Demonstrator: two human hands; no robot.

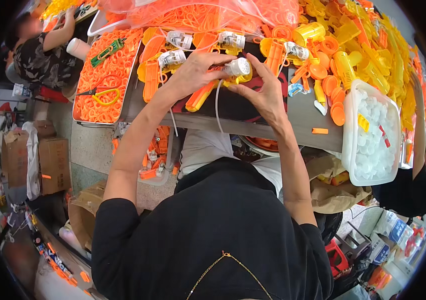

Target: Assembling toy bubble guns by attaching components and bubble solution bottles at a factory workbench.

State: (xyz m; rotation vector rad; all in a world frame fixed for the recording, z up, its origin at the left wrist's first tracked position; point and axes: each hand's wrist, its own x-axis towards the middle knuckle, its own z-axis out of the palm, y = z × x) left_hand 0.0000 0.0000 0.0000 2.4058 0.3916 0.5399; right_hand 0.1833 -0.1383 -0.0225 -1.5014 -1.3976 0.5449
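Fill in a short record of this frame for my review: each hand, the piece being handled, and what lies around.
Left hand: fingers on the white-capped piece
Right hand: thumb and forefinger around its yellow side; firmness of grip unclear
Tube: thin, pale, trailing from beside the piece toward the wearer
Beyond the hands: orange-and-yellow assemblies with clear-and-white tops
Left side: tray of orange rings, scissors on top
Right side: white tub of translucent pieces
Others: a person at far left
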